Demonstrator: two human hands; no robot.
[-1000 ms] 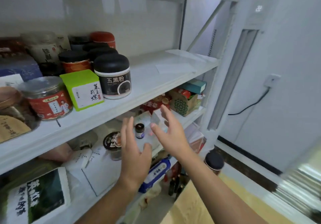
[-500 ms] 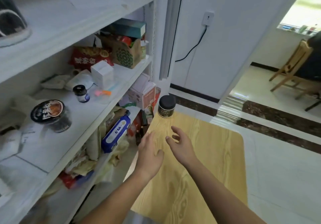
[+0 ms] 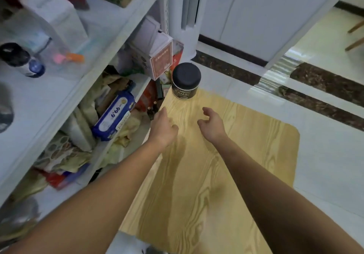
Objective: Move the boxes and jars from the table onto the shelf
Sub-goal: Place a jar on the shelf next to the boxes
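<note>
- Left hand (image 3: 164,128): bare, empty, fingers (image 3: 162,114) loosely parted and stretched forward, held low over the near-left edge of the tabletop
- Right hand (image 3: 211,124): bare, empty, fingers (image 3: 205,110) curled and spread in an open cup, thumb apart from the rest, nothing gripped
- Light yellow wood-grain table with rounded corners (image 3: 246,155): bare but for one jar
- Round dark jar with matt black screw lid and dark label with pale print (image 3: 186,81): upright at the far-left corner of the table, just ahead of both sets of fingertips, slightly nearer the left ones, touched by neither
- White metal shelf unit with several tiers (image 3: 59,104): to the left of the left fingers, already crowded
- Blue and white soft pack marked 6.66 (image 3: 114,117): lower tier, left of the left fingers
- Pale box with red-brown printed side (image 3: 155,54): lower tier's end, beyond the left fingertips, just beside the jar
- Small dark-capped bottle with blue label (image 3: 23,60): middle tier, far left
- Progress, as judged: table nearly cleared, no boxes visible on it, one jar left to carry
- Step in hand, as judged: two-handed reach for that last jar; grasp, lift and shelving not yet done
</note>
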